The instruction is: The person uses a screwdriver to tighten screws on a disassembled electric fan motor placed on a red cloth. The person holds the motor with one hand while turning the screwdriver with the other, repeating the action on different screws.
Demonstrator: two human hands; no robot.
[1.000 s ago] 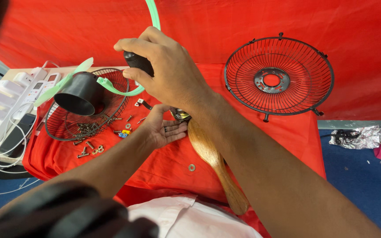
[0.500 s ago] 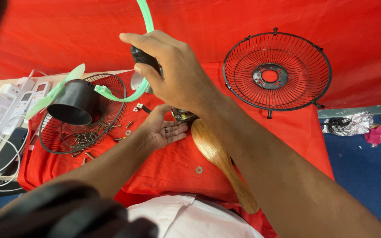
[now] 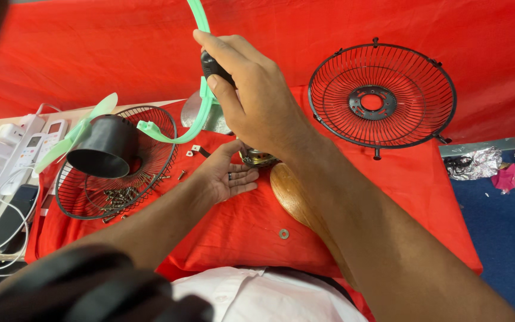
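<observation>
Red cloth [image 3: 353,214] is lying under both hands. Right hand [image 3: 257,98] is gripping a black handle [image 3: 213,64], partly hiding the green fan blade [image 3: 201,89]; left hand [image 3: 225,173], open palm-up, is touching a brass motor part [image 3: 258,157]. Wire guard [image 3: 381,95] is leaning right of the right hand; black cone [image 3: 104,146] and screws [image 3: 117,197] are sitting left of the left hand.

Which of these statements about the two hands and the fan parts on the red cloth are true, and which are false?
1. The right hand grips a black handle. True.
2. The left hand lies palm up on the red cloth. True.
3. The fan grille at right lies flat under the left hand. False: it stands against the red backdrop, away from both hands.
4. The black cone holds the screws. False: the screws lie in the grille under it.
</observation>
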